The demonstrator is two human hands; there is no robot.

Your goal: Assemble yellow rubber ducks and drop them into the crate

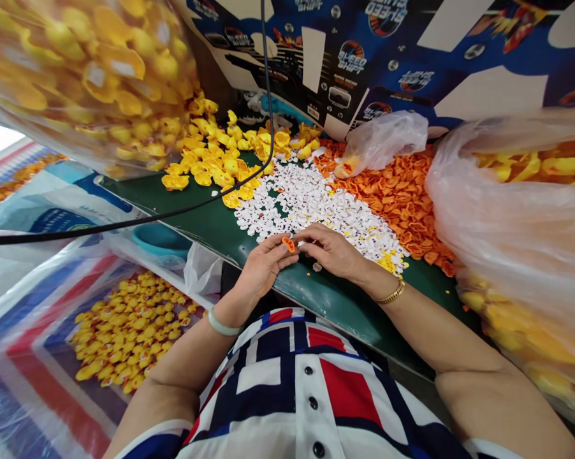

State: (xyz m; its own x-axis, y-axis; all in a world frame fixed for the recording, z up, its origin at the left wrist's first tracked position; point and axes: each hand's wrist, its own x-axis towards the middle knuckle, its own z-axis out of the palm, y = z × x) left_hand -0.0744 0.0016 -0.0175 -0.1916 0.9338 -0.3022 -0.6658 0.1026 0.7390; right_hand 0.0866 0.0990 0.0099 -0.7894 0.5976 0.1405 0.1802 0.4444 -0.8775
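Note:
Above the near edge of the green table, my left hand (263, 262) pinches a small orange beak-shaped plastic piece (288, 244). Close beside it, the fingers of my right hand (333, 252) are closed on a small white piece (301, 244), which is mostly hidden by the fingertips. The two hands nearly meet. Just beyond them spreads a heap of small white eye pieces (292, 197) with dark dots. A pile of orange beak pieces (402, 197) lies to its right, and yellow duck-shaped shells (211, 153) lie to its left.
A bulging clear bag of yellow shells (101, 76) stands at the left. At the right is another plastic bag (517, 217) with yellow pieces. A black cable (192, 207) crosses the left side. Printed cardboard (345, 64) stands behind. Small yellow ducks (129, 325) lie in a striped sack below.

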